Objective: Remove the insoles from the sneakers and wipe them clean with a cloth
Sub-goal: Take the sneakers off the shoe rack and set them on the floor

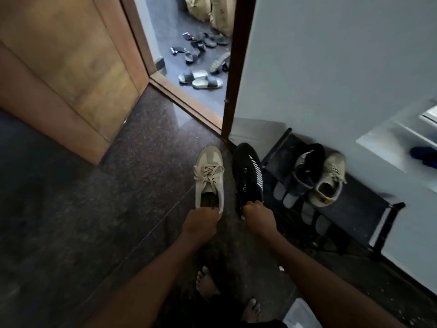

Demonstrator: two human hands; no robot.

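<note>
My left hand [201, 224] grips the heel of a beige lace-up sneaker [209, 179], toe pointing away from me. My right hand [259, 215] grips the heel of a black sneaker with white stripes [248, 175] beside it. Both shoes hang over the dark floor near the doorway. A dark insole shows inside the beige sneaker's opening. On the low black shoe rack [369, 204] to the right sit a second black striped sneaker [305, 166] and a second beige sneaker [329, 181]. I see no cloth that I can name for sure.
A wooden door [63, 74] stands open at the left. Several sandals and slippers [201, 79] lie scattered beyond the threshold. Pale slippers [287, 198] fill the rack's lower shelf. A white ledge with a blue thing [423, 156] is at the right. My bare feet [205, 284] stand below.
</note>
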